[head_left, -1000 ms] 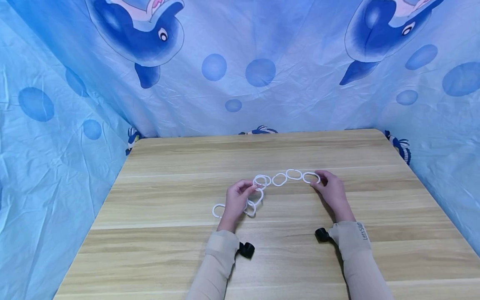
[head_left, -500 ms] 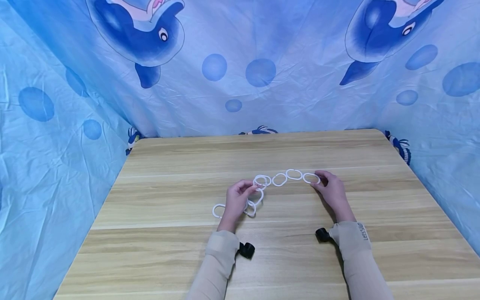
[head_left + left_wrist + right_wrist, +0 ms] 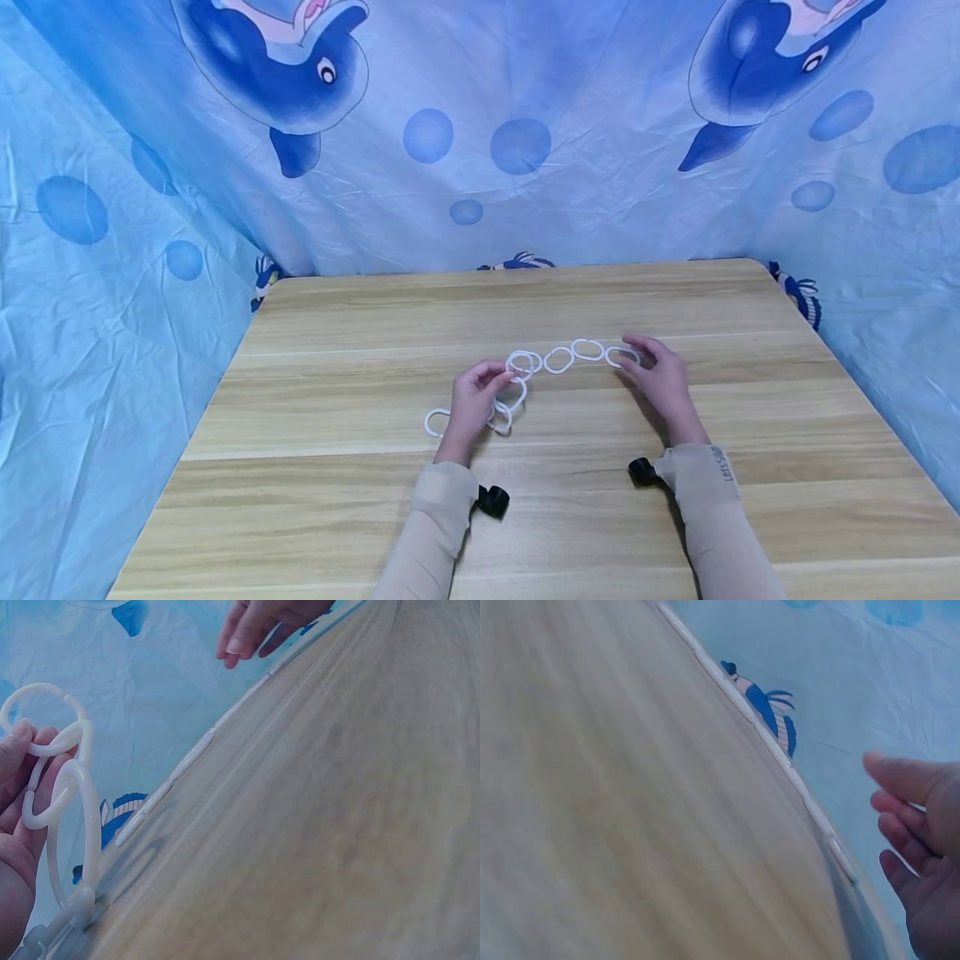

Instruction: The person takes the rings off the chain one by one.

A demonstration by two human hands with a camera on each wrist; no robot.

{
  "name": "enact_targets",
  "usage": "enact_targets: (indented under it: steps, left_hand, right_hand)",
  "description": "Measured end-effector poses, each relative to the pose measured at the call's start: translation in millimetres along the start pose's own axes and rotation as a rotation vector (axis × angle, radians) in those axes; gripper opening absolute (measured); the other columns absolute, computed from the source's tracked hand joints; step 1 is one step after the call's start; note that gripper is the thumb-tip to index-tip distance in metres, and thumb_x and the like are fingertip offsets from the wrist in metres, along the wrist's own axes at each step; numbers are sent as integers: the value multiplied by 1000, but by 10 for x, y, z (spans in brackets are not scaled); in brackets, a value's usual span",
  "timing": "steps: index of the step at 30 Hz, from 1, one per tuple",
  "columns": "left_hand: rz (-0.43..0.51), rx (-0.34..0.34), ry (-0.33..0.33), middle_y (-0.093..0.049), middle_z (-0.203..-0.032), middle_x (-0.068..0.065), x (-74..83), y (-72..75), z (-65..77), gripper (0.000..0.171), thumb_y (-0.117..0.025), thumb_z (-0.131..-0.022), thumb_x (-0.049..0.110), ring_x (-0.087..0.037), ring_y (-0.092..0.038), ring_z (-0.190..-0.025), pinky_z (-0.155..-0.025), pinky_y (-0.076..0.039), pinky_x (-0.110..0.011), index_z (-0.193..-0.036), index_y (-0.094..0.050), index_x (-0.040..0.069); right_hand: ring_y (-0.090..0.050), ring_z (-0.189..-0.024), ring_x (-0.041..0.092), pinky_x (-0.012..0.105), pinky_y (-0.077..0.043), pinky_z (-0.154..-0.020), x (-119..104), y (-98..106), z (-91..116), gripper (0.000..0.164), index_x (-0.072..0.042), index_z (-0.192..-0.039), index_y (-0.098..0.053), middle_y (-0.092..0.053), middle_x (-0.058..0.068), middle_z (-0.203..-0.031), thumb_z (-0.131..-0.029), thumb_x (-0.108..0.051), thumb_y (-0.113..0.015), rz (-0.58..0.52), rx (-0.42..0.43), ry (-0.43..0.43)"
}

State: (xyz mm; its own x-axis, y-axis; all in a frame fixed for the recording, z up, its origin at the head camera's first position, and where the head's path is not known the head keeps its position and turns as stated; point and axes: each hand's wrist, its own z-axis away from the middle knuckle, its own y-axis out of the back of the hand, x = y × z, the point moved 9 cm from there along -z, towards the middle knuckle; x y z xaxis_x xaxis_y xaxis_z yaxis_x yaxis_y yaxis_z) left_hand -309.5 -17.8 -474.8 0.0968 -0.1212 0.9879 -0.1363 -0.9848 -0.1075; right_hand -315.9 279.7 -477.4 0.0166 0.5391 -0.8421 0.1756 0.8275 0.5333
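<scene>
My left hand (image 3: pixel 474 396) pinches a white plastic C-shaped link (image 3: pixel 54 748) between thumb and fingers. Other links (image 3: pixel 91 817) hang from it as a short chain down to the table, partly hidden behind the hand in the head view. To its right, several white oval links lie end to end in a row on the table. My right hand (image 3: pixel 660 375) hovers over the rightmost link (image 3: pixel 617 347), thumb and fingers spread apart and holding nothing. In the right wrist view the row of links (image 3: pixel 742 705) shows edge-on, with the right hand's fingers apart from it.
A wood-grain table (image 3: pixel 315 508) spreads under both hands. Behind it and at both sides hangs a blue curtain (image 3: pixel 480 108) printed with dolphins and bubbles. Each sleeve carries a small black wrist camera (image 3: pixel 492 501).
The right hand has let go of the rightmost link and lifted slightly, its thumb and fingers parting. The left hand and the links have stayed in place.
</scene>
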Motion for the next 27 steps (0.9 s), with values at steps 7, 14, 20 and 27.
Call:
enact_targets:
  steps: [7, 14, 20, 27]
  left_hand:
    - [-2, 6, 6, -66, -104, -34, -15, 6, 10, 20, -65, -88, -2, -3, -68, -80, -84, -59, -33, -102, -63, -15]
    - [-5, 15, 21, -66, -104, -34, -40, 16, 7, 21, -66, -88, 0, -3, -68, -79, -84, -59, -32, -103, -63, -14]
    - [-12, 10, 12, -66, -104, -34, -26, 6, 9, 21, -65, -88, -1, -2, -68, -79, -86, -59, -38, -103, -63, -15]
    - [-8, 1, 1, -68, -102, -32, -30, -4, 1, 19, -65, -88, -1, -4, -69, -80, -87, -58, -42, -102, -63, -14]
  right_hand:
    - [-60, -116, 31, 4, -46, -88, -211, -205, 41, 40, -2, -123, -61, -63, 17, -126, -88, -17, -71, -130, -36, 54]
    - [-61, -113, 30, 27, -52, -99, -417, -431, 100, 34, -4, -119, -65, -65, 16, -122, -86, -11, -71, -166, -109, 101]
    - [-59, -118, 32, 45, -48, -105, -550, -545, 140, 35, -4, -119, -65, -63, 16, -124, -86, -11, -72, -184, -154, 130]
    - [-58, -117, 31, 48, -48, -105, -678, -628, 201, 31, -6, -118, -66, -63, 13, -123, -88, -11, -70, -178, -171, 150]
